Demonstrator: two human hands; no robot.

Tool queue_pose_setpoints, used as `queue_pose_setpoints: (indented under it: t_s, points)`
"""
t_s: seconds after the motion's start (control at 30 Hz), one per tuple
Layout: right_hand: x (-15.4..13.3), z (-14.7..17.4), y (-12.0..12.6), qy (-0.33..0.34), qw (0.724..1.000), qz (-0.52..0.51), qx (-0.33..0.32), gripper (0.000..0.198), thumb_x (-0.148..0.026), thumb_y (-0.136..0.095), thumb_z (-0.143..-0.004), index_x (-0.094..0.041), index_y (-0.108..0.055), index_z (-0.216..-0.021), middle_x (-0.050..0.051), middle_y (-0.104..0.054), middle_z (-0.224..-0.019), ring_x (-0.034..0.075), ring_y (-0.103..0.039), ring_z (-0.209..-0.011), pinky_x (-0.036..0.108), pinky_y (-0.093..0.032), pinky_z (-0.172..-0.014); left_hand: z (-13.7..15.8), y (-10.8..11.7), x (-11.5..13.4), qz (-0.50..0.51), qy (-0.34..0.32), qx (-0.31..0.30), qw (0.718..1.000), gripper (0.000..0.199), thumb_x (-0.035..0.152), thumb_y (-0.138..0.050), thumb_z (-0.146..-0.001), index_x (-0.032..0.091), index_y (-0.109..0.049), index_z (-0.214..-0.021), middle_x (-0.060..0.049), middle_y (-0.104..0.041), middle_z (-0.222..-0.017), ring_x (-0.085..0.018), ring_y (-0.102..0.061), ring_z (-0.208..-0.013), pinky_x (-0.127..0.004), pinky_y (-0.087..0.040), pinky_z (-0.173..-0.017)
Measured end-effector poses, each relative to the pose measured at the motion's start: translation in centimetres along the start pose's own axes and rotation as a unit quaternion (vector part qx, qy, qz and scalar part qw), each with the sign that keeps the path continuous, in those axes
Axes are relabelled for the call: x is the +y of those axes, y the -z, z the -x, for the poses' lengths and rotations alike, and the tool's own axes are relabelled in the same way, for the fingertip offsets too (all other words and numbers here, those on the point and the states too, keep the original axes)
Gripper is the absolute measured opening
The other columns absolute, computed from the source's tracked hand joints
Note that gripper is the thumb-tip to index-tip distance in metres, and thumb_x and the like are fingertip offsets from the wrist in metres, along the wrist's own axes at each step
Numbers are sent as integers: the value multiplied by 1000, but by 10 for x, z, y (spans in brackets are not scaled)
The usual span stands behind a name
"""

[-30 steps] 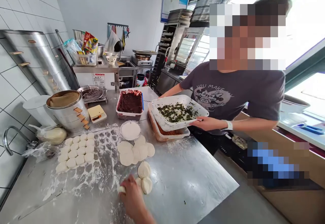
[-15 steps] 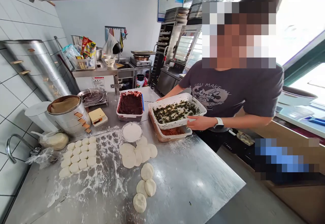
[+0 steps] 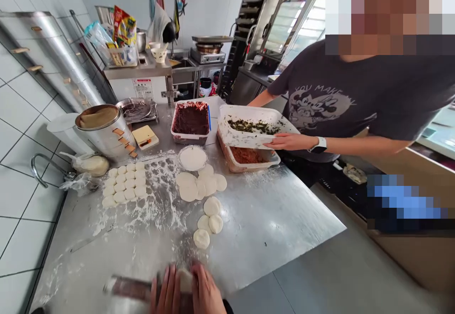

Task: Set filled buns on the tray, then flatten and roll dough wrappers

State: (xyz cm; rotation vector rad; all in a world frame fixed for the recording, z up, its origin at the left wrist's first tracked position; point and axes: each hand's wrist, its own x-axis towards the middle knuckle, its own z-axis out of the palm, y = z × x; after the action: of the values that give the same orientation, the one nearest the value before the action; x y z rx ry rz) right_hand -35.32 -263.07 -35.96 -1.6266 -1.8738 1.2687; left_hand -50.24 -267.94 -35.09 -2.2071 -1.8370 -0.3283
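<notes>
My left hand (image 3: pixel 164 293) and my right hand (image 3: pixel 208 291) lie side by side at the near edge of the floured steel table (image 3: pixel 270 219). Both press on a dark, blurred rolling pin (image 3: pixel 124 287) that sticks out to the left. A small dough piece (image 3: pixel 185 280) shows between the hands under the pin. Just beyond lie three small dough rounds (image 3: pixel 208 222), then a pile of flattened discs (image 3: pixel 199 185). A block of several dough balls (image 3: pixel 124 187) sits to the left.
Across the table a co-worker's hand (image 3: pixel 289 141) holds a white tub of chopped greens (image 3: pixel 254 126) over a tub of reddish filling (image 3: pixel 249 157). A flour bowl (image 3: pixel 192 157), dark paste tub (image 3: pixel 191 120), scale (image 3: pixel 145 136), steel steamer drum (image 3: pixel 103 131) and tap (image 3: pixel 42 169) stand behind.
My view has dropped toward the near edge. Both my hands came in with the rolling pin over a dough piece. The co-worker raised the greens tub a little.
</notes>
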Motion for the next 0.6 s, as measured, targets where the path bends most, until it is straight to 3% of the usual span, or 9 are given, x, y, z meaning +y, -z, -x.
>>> queue_pose_setpoints:
  t_s: [0.07,0.13,0.23,0.3,0.33,0.4,0.47,0.53,0.6]
  points:
    - [-13,-13,14,-3,999,27,-21,26,-17,-52,-91,-24,-70,-108,11,-71,-118,31,-65,-117,45,-51,-104,-2,-12,0,15,-7,-47,999,103,44,-65,-79,11,-19,-165,-17,-38,-167,-36,-36,-156,-63,-34,-128]
    - [-19,-20,24,-7,999,20,-33,18,-18,-53,-90,-23,-70,-90,9,-72,-105,29,-68,-106,41,-53,-96,8,-27,2,24,-27,-31,999,101,52,-63,-81,10,-25,-164,-17,-35,-169,-36,-32,-159,-61,-28,-131]
    - [-11,-5,22,-46,999,-18,-3,29,-22,-38,-100,-22,-65,-89,9,-70,-100,25,-69,-97,36,-53,-88,35,-42,10,-19,-37,205,978,95,46,-58,-84,18,-18,-166,-9,-22,-175,-32,-17,-164,-63,-12,-134]
    - [-3,8,15,-63,997,-51,5,33,-20,-31,-102,-20,-63,-100,11,-71,-104,23,-69,-98,35,-53,-89,39,-44,14,-33,-33,264,963,91,40,-55,-86,21,-15,-167,-6,-18,-176,-28,-14,-165,-61,-7,-135]
    - [-2,11,12,-61,996,-58,4,33,-19,-31,-101,-19,-63,-108,12,-72,-108,24,-69,-102,35,-53,-93,35,-42,15,-23,-30,222,974,90,41,-55,-87,20,-17,-166,-7,-20,-175,-29,-17,-164,-60,-10,-135]
    - [-4,5,12,-43,998,-43,-3,33,-17,-40,-96,-20,-64,-119,12,-71,-119,26,-67,-114,38,-50,-102,19,-35,15,7,-19,65,998,90,46,-59,-86,13,-26,-164,-15,-31,-171,-34,-28,-160,-62,-20,-132]
    - [-8,-7,17,-32,999,-16,-8,27,-17,-48,-92,-22,-70,-108,10,-73,-114,29,-66,-113,41,-49,-102,11,-28,15,27,-14,-65,997,98,53,-64,-83,8,-28,-162,-21,-37,-168,-39,-35,-156,-63,-26,-130]
    - [-8,-11,21,-35,999,-10,-14,21,-21,-50,-93,-22,-70,-89,9,-73,-102,28,-68,-104,40,-51,-94,22,-26,16,24,-35,-45,998,98,54,-63,-83,10,-27,-163,-18,-40,-167,-39,-34,-157,-64,-26,-130]
    - [-2,-4,21,-50,998,-33,0,27,-23,-42,-97,-22,-67,-88,10,-73,-103,27,-69,-102,38,-53,-90,45,-30,17,-22,-54,69,996,94,44,-64,-84,22,-22,-165,-11,-45,-164,-37,-25,-161,-69,-22,-130]
